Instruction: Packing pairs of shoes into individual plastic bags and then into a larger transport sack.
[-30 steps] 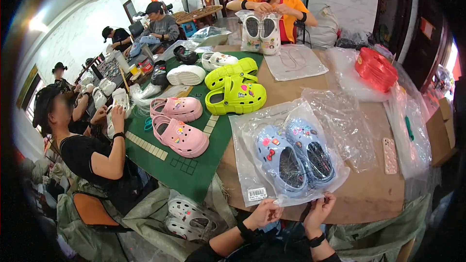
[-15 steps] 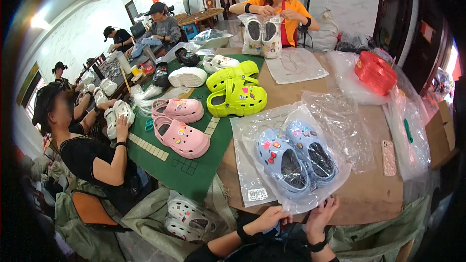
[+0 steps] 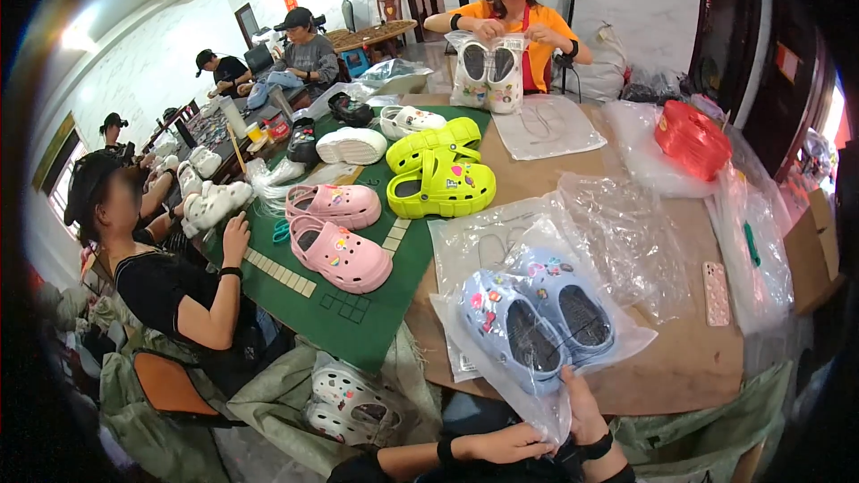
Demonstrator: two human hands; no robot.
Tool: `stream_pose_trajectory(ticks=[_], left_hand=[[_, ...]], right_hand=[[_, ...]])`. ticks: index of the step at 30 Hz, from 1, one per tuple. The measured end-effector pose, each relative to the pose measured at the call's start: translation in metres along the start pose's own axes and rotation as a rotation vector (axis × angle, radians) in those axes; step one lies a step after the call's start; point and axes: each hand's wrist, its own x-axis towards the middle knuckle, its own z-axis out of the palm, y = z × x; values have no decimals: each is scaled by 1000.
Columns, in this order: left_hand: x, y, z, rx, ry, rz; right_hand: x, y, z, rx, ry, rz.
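Note:
A pair of light blue clogs [image 3: 533, 329] with colourful charms lies inside a clear plastic bag [image 3: 528, 402] at the table's near edge. The bag's near end hangs past that edge. My left hand [image 3: 517, 441] is closed on the bag's loose end. Up against the heel of the right-hand clog, my right hand [image 3: 584, 408] grips the same bag, thumb on top; its other fingers are partly hidden. Beneath the bag lies another flat clear bag [image 3: 456, 255].
Yellow-green clogs [image 3: 443, 186] and pink clogs [image 3: 344, 255] stand left on a green mat [image 3: 385, 326]. A phone [image 3: 716, 293] and red twine roll [image 3: 692, 139] lie right. Across the table a person [image 3: 535, 40] holds bagged white clogs [image 3: 488, 76]; another person [image 3: 165, 277] sits left.
The bagged blue clogs have shifted slightly left and towards me, and the bag's near end is pulled down over the edge. My right hand has gone from open fingers to gripping the bag.

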Motion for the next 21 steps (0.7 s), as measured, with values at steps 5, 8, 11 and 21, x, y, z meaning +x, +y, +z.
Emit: stream_pose_trajectory(ticks=[5,8,11,21], left_hand=[[0,-5,2,66,33,48],[0,-8,2,75,7,15],[-4,-17,3,191,77,87],[-119,-29,-53,176,420,-169]], right_hand=[[-2,2,7,-142,63,-43],[-4,3,8,-181,100,-70],[-6,5,11,-281,127,-122],[-7,6,-19,-116,-25,-83]])
